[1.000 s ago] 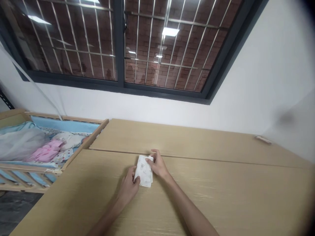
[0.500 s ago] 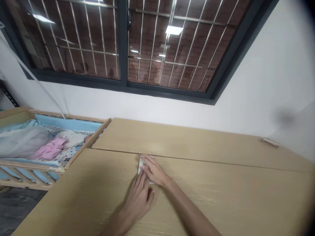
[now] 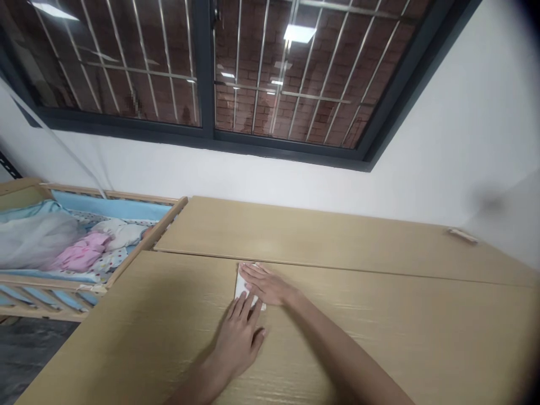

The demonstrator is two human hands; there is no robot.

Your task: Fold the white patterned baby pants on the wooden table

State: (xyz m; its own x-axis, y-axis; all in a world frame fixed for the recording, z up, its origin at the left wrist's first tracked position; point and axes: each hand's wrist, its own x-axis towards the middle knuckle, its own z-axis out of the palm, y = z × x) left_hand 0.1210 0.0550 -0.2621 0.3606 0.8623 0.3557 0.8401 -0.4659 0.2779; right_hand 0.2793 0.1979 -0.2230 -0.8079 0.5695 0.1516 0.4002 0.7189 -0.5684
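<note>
Both hands lie flat on a small white folded cloth [image 3: 241, 287] on the light wooden surface [image 3: 379, 337], just short of the seam where it meets a second panel. The right hand [image 3: 265, 284] is spread, palm down, fingers together and pointing left, covering the cloth's upper part. The left hand [image 3: 239, 334] lies just below it, fingers extended and their tips on the cloth's lower edge; neither hand grips anything, both only press. Only a narrow strip of the cloth shows, at the left of the right hand's fingertips and between the two hands, with a small corner beside the left hand's fingertips. Judging by how compact and flat it lies, the folding looks largely done and the hands appear to be smoothing or pressing the last fold; whether another fold is left cannot be told, since most of the cloth is hidden. No other loose cloth lies near the hands on the surface. Well to the left of the left hand stands a wooden crib [image 3: 139, 256] with blue lining, holding pink and white bundles [image 3: 80, 253]. Far beyond the right hand, near the wall, lies a small flat object [image 3: 463, 234], too small to identify.
</note>
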